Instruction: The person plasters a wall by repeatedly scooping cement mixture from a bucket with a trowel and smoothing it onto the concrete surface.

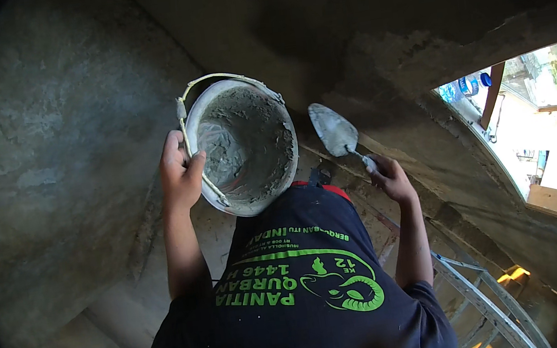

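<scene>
A bucket (pixel 247 146) tilts toward me in front of my body, its inside coated with wet grey mortar (pixel 226 145). My left hand (pixel 181 171) is closed on the bucket's left rim, with the thumb over the edge beside the pale handle (pixel 221 76). The handle loops up over the far side of the rim. Right of the bucket, my right hand (pixel 390 177) grips a trowel (pixel 334 129) by its handle. The trowel's pointed blade is smeared with grey and stands apart from the bucket, aimed up and away from me.
Rough grey plastered walls (pixel 64 131) surround me. At the right, a bright window opening (pixel 552 133) has a plastic bottle (pixel 468 86) on its ledge. A metal ladder (pixel 482 302) stands at the lower right, close to my right arm.
</scene>
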Motion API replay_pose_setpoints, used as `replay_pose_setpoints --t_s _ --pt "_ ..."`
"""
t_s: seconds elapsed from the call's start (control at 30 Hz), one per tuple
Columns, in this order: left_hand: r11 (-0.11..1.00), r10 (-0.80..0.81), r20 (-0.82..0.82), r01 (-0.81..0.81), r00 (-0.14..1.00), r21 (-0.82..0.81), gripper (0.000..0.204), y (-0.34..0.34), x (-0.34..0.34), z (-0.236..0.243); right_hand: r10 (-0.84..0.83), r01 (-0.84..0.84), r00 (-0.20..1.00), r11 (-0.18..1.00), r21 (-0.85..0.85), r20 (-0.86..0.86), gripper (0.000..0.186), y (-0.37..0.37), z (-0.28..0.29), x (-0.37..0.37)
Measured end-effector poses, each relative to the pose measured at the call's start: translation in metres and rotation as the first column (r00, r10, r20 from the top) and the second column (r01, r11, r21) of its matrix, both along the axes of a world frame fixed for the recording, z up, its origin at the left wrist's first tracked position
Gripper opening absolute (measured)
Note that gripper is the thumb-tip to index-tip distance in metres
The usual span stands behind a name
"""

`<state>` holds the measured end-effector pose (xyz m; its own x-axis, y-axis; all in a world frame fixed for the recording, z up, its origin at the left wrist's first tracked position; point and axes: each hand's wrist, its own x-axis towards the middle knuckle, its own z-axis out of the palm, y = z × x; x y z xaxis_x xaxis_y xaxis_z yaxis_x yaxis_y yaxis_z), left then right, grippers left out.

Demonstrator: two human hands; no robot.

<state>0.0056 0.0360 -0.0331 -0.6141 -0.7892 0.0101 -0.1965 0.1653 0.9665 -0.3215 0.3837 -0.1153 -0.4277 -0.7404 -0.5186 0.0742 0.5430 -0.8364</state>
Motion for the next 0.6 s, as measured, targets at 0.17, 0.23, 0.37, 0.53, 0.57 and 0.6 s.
replay_pose_setpoints --t_s 0.17,0.23,0.37,0.53,0.57,0.6 --pt "0.999 -0.039 -0.024 0.039 0.999 0.016 0.026 0.004 -0.007 0.013 0.369 -0.387 0.837 0.921 0.04 -0.404 0.048 -0.059 0.071 0.01" --pt "0.999 -0.031 -0.026 0.03 0.999 -0.046 0.025 0.003 -0.008 0.013 0.354 -0.385 0.867 0.923 -0.019 -0.351 0.049 -0.071 0.073 0.016" --pt "0.996 -0.03 -0.008 0.029 1.0 -0.079 0.024 0.004 -0.014 0.023 0.38 -0.474 0.774 0.878 -0.066 -0.506 0.052 -0.096 0.069 0.03" --pt "0.997 -0.064 -0.059 0.061 0.996 -0.041 0.025 0.007 -0.016 0.026 0.562 -0.574 0.501 0.785 0.234 -0.658 0.042 -0.138 0.1 0.044" --pt "0.991 -0.128 -0.024 0.127 0.991 -0.044 0.029 0.003 -0.011 0.024 0.625 -0.572 0.34 0.73 0.373 -0.703 0.036 -0.147 0.103 0.048" --pt "0.988 -0.15 -0.012 0.149 0.989 -0.05 0.029 0.001 -0.009 0.024 0.612 -0.56 0.361 0.746 0.361 -0.704 0.036 -0.154 0.098 0.05"
